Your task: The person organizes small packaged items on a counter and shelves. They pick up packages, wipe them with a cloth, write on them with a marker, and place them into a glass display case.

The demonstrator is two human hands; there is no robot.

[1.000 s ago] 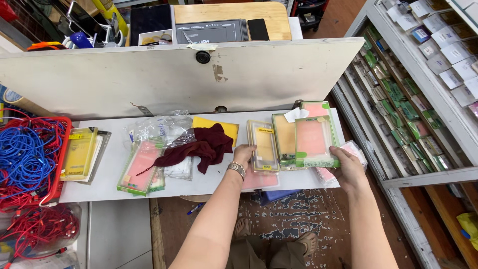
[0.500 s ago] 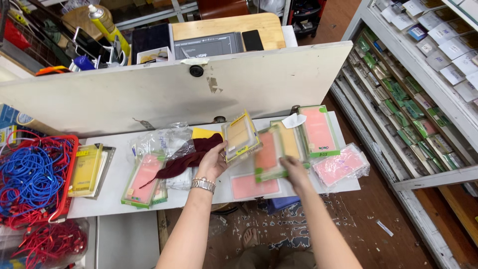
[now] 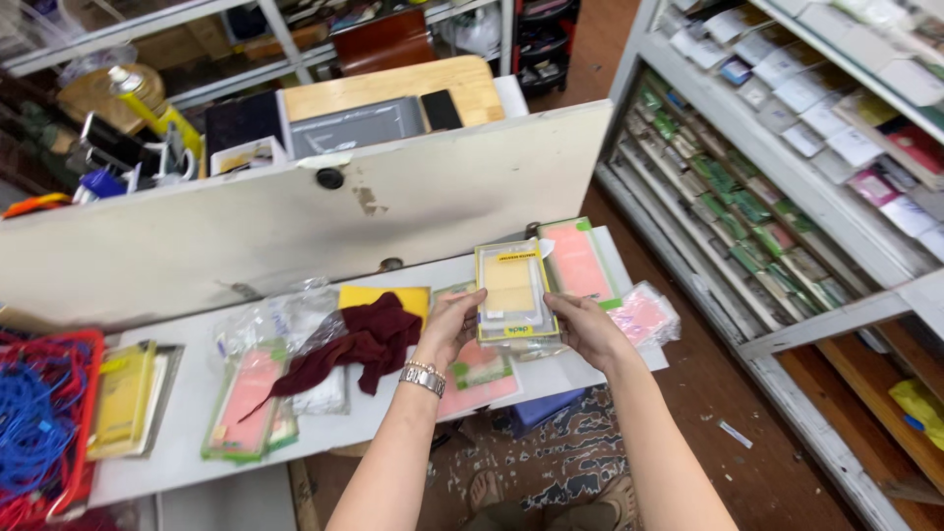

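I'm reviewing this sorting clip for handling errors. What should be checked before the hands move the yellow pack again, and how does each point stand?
1. Left hand grips the yellow phone-case pack at its left edge: ok.
2. Right hand supports the right edge: ok.
3. Pack lifted off the white shelf: ok.
4. Whether one pack or several are held: cannot tell.
5. Pink pack lies flat behind: ok.
6. Maroon cloth apart from both hands: ok.

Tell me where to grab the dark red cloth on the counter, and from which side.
Pinch the bunched middle of the dark red cloth, coming straight down from above. It lies crumpled on the white counter with raised folds there, and its thin tail trails left. Both hands, left and right, now hold a yellow packaged case.
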